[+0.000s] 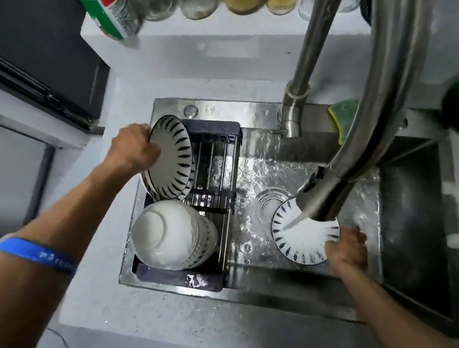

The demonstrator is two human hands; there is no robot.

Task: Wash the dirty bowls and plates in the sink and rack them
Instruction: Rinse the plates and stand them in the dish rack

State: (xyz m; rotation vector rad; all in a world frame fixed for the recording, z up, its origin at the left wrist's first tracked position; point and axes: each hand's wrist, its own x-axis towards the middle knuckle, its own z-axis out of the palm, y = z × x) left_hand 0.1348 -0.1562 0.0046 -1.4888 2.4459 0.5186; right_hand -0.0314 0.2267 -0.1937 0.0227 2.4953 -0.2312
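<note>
Left hand [134, 148] grips a striped plate [171, 148] on edge in the rack [214, 158] — fingers curled round its rim. Right hand [347, 248] holds a second plate [298, 240] under the faucet [358, 98], fingers hidden beneath — sink [252, 176] awash.

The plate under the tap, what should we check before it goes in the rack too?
1. Water reaches the plate: ok, the tap runs onto it.
2. Right hand holds its edge: ok.
3. Plate is clean: cannot tell, water blurs it.
4. Left hand has let go of the striped plate: not ok, it grips the rim.
5. Free slots in the rack: ok, bare bars show beside the standing plates.
6. Upside-down bowls out of the way: ok, they sit at the rack's near end.
</note>
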